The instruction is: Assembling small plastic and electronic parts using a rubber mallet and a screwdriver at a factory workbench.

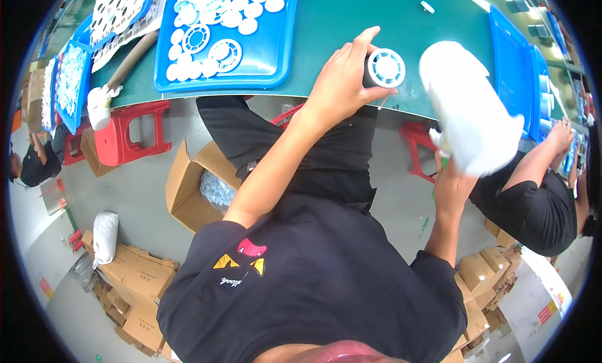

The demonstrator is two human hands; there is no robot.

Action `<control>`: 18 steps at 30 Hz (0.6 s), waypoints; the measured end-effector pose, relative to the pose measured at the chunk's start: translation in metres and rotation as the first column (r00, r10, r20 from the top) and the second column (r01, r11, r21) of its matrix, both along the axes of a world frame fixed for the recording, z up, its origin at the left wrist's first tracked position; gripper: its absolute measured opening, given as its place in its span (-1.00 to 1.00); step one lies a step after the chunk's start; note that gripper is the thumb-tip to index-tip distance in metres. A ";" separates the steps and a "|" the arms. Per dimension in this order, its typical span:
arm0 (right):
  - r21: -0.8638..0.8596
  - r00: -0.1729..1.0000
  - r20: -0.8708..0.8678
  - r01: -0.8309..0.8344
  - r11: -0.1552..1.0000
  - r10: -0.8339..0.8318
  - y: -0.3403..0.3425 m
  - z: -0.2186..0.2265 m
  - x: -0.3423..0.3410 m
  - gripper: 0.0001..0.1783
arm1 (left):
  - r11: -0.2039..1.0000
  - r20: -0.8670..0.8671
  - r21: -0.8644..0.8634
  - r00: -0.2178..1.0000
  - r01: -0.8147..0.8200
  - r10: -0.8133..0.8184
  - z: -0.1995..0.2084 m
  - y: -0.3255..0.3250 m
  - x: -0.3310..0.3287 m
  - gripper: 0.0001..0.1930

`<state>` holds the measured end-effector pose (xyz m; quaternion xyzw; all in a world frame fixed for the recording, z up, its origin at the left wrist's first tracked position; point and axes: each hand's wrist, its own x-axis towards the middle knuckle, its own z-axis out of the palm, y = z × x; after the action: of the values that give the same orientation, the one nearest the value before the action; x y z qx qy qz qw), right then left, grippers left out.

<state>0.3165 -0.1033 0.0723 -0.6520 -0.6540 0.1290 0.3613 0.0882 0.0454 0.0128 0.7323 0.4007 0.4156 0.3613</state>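
Observation:
My left hand (338,80) is closed around a short black cylinder (369,69) at the table's near edge. A white round cap with slots (386,68) sits on the cylinder's end and faces up. On the right, my right hand (453,182) grips the lower end of a large white blunt thing (467,102), mallet-like in shape and smeared by motion. It is raised beside the cylinder, apart from it. Left of my left hand lies a blue tray (266,58) with many white discs (231,18) and a few slotted rings (195,39).
The green table (351,11) carries a small white piece (427,7) and another blue tray (509,55) at right. A white-headed mallet (99,109) overhangs the left edge. A co-worker (533,197) sits at right. Red stools (119,137) and an open cardboard box (185,190) stand below.

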 end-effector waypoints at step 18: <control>-0.251 0.992 -0.116 0.015 0.968 -0.045 0.002 0.034 -0.056 -0.63 | 0.967 -0.214 0.247 0.970 -0.059 0.114 -0.006 0.002 0.010 -0.58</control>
<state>0.2607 -0.1014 0.1065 -0.6930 -0.5995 0.2440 0.3175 0.0977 0.0476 0.0071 0.7947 0.4181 0.3900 0.2039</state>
